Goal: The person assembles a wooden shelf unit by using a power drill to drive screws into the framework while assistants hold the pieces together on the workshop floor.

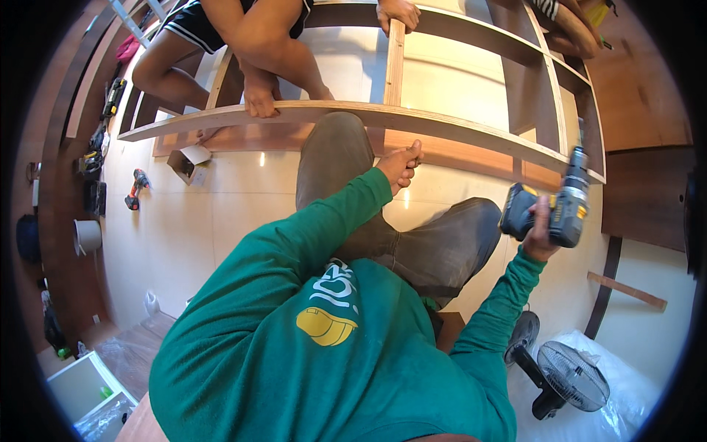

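Note:
My right hand grips a grey and yellow cordless drill, its nose pointing up at the front rail of a wooden cabinet frame lying on the tiled floor. My left hand is closed beside that rail, fingers pinched together; whether something small sits in them I cannot tell. I wear green sleeves and grey trousers. Another person crouches inside the frame, one hand on the front rail and the other hand on an upright divider.
A second drill and a small open cardboard box lie on the floor at left. A black floor fan sits on plastic wrap at lower right. A loose wood strip lies at right. Tools line the left wall.

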`<state>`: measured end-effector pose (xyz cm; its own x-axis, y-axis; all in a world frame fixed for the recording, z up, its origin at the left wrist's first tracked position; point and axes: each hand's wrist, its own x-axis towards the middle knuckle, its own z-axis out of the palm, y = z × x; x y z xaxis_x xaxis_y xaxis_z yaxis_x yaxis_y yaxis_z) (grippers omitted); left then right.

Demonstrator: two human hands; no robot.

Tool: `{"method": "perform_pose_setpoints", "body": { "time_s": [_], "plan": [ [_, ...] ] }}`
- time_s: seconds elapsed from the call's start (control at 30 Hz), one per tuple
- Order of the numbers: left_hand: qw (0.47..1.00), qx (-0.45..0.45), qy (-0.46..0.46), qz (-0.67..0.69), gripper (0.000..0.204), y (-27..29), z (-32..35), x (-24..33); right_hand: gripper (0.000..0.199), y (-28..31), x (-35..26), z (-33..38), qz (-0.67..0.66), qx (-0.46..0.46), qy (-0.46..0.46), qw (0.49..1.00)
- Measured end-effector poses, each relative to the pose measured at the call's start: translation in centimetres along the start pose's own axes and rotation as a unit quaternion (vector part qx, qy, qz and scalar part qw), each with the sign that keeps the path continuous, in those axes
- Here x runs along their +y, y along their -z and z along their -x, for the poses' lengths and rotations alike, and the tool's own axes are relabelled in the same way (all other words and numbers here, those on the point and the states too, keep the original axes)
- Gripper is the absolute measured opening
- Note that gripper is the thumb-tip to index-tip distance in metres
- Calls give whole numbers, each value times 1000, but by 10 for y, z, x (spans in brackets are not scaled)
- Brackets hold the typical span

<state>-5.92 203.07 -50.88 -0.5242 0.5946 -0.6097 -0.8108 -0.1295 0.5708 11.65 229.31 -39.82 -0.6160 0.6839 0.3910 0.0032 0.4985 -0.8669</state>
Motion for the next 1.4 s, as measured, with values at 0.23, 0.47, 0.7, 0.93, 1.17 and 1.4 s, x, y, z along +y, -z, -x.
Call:
{"method": "perform_pose_setpoints", "body": {
  "time_s": [0.23,0.47,0.7,0.93,1.17,1.4],
  "plan": [
    [994,52,-72,71,39,9,-3,4,53,-48,-7,38,79,-227,191,952],
    [982,91,-111,122,44,16,-12,5,60,-55,-18,55,147,-376,248,881],
    [981,104,-118,111,53,15,-15,3,64,-54,-15,68,191,-404,256,857],
    [978,131,-130,95,54,16,-19,0,63,-58,-17,69,196,-405,258,855],
    [976,148,-137,78,58,14,-18,-1,63,-65,-19,73,207,-405,271,848],
    [976,154,-130,87,58,13,-17,-1,65,-67,-18,74,214,-404,262,850]
  ]
}}
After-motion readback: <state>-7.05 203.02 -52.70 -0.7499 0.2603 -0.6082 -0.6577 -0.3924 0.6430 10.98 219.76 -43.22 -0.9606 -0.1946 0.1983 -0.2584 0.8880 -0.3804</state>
